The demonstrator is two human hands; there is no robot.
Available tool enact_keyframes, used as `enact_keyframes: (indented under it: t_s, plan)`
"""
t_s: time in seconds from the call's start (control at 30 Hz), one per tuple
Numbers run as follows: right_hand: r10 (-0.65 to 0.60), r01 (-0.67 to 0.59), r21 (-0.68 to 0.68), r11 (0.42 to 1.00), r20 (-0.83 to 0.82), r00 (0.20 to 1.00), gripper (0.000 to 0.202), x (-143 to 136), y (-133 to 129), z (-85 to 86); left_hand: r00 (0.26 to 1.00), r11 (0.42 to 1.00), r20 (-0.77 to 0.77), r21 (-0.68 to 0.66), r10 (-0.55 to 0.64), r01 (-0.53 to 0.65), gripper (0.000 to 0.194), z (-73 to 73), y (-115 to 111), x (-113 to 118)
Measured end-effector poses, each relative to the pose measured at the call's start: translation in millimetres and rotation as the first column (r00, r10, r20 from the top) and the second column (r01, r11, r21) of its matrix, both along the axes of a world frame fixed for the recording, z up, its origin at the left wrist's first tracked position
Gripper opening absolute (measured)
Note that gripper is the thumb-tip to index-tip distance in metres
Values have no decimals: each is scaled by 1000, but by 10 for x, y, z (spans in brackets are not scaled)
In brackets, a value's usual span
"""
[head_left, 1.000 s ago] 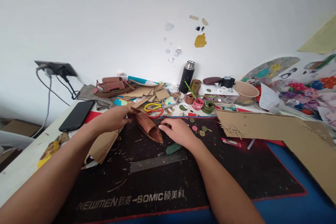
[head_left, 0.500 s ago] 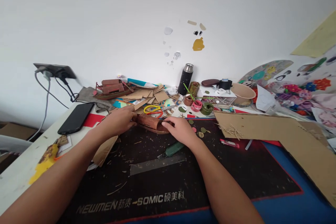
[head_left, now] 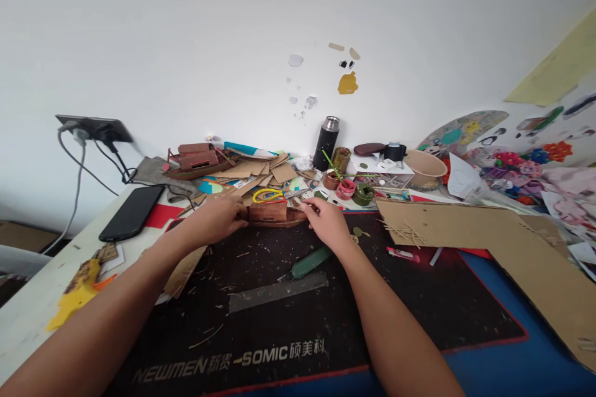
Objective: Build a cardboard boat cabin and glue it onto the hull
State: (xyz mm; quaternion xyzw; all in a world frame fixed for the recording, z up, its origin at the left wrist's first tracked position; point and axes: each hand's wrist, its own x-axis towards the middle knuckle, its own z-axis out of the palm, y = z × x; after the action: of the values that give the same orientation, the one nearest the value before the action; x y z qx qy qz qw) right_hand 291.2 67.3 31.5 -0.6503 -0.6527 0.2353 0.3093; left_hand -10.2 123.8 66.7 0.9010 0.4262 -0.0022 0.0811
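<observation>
Your single camera rides on your head, looking forward and steeply down across the black desk mat (head_left: 261, 329), wide-angled enough to take in the desk's left edge. Nearest to it, your forearms (head_left: 391, 316) rise from the bottom of the view; your left hand (head_left: 224, 218) and right hand (head_left: 329, 221) sit mid-view, farther off. Beyond, it faces the white wall (head_left: 186, 43).

Held boat (head_left: 267, 214) matt, wood-like; flask cap (head_left: 331, 123) shiny metal; phone screen (head_left: 132, 213) smooth
</observation>
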Motion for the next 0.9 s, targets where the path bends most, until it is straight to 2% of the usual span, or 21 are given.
enact_keyframes:
  t_s: [0.1,0.17,0.27,0.33,0.43,0.6,0.7,0.8,0.9]
  plan:
    - [-22,14,83,996,102,995,28,9,-6,0,996,998,61,1,66,-66,38,113,67,-157]
    - [-38,24,124,992,112,993,28,13,-1,-3,970,981,147,2,192,-195,43,196,113,-282]
    - [-54,51,160,986,17,998,34,26,19,-16,929,945,188,3,320,-326,46,268,154,-410]
    - [-60,76,189,979,-91,994,37,37,34,-30,925,941,184,-1,333,-339,46,275,149,-424]
    - [-55,98,206,974,-204,977,39,46,49,-54,940,956,173,-33,294,-293,45,263,113,-362]
    - [-39,86,179,980,-251,967,40,33,48,-77,927,951,210,-60,309,-303,54,222,78,-244]
    - [-32,76,173,982,-246,969,40,22,42,-78,956,987,243,-36,163,-159,57,137,84,-204]
    - [-20,61,180,982,-224,974,40,11,34,-76,973,1000,231,14,1,-4,75,17,81,-164]
    - [-8,47,201,979,-191,982,39,-3,25,-75,985,999,169,17,-42,40,82,-76,69,-124]
